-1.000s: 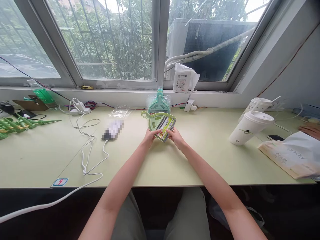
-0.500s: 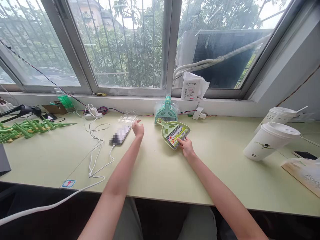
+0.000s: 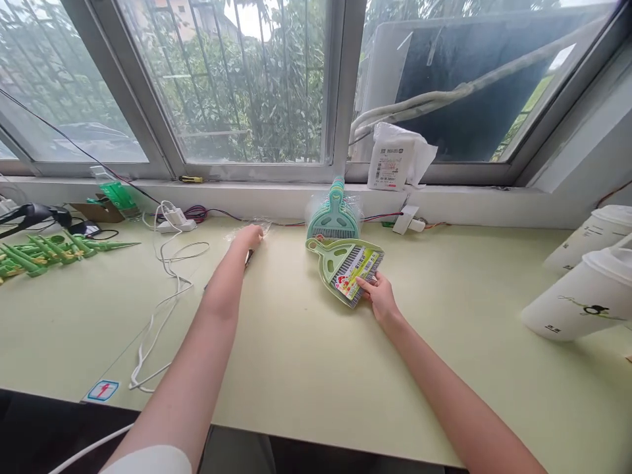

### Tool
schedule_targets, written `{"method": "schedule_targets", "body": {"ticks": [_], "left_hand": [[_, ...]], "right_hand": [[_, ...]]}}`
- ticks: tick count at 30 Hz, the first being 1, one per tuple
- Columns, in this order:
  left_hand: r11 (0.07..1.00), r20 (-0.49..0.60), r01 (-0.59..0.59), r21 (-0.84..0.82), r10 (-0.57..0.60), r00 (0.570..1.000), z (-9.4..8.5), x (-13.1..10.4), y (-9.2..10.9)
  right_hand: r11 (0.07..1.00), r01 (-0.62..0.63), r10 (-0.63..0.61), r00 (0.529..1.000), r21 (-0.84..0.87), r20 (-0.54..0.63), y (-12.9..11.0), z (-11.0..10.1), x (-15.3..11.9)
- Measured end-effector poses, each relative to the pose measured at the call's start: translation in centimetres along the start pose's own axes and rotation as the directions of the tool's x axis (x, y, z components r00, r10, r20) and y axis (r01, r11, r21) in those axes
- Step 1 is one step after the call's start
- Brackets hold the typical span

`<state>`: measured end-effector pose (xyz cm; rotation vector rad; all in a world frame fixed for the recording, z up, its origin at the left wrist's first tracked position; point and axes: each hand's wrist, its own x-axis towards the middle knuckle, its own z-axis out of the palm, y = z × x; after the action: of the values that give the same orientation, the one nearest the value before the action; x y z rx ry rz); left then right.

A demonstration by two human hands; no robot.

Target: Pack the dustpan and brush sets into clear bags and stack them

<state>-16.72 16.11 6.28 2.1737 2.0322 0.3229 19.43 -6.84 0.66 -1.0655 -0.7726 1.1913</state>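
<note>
Evidently, the light-green plastic dustpan with its grey-bristled brush and printed card [image 3: 349, 271] was near the middle of the pale green tabletop [image 3: 306, 368], handle pointing back and leftward. The right hand [image 3: 381, 296] gripped the dustpan's near right edge, thumb across the card. Just behind the dustpan stood a stack of teal plastic dustpans and brushes in clear film [image 3: 334, 214]; whether the two touched could not be told. Left of the dustpan, well apart from it, the left hand [image 3: 249, 236], fingers curled, was at a crumpled clear plastic wrapper [image 3: 261, 222]; whether it gripped the film could not be told.

A broad stretch of tabletop ran from the dustpan forward to the front edge, and another rightward to two white lidded cups [image 3: 575, 299]. Farther left of the dustpan, beyond the left forearm, lay looped white cables [image 3: 170, 263]. Behind it, past the stack, the white sill [image 3: 281, 191] bounded the room.
</note>
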Motion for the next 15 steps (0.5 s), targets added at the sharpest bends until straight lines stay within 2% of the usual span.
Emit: {"method": "schedule_targets", "body": {"ticks": [4,8,12,15], "left_hand": [[0.990,0.034,-0.067,0.125,0.063,0.997,-1.4,1.2,-1.4],[0.954,0.012,-0.134,0.269,0.136,0.991,-3.4,0.8,-2.2],[0.935,-0.049,-0.112,0.338,0.136,0.989,-5.8,-1.4,-1.6],[0.928,-0.172,-0.062,0.367,0.133,0.976,-7.2,-4.4,-0.2]], "right_hand": [[1.000,-0.017,0.018,1.000,-0.021,0.002,-0.3,0.1,-0.2],[0.999,-0.012,0.012,1.000,-0.043,-0.009,-0.3,0.2,-0.3],[1.000,-0.012,0.012,1.000,-0.028,-0.006,-0.2,0.0,-0.1],[1.000,0.001,-0.001,1.000,-0.016,-0.004,0.0,-0.1,0.0]]}}
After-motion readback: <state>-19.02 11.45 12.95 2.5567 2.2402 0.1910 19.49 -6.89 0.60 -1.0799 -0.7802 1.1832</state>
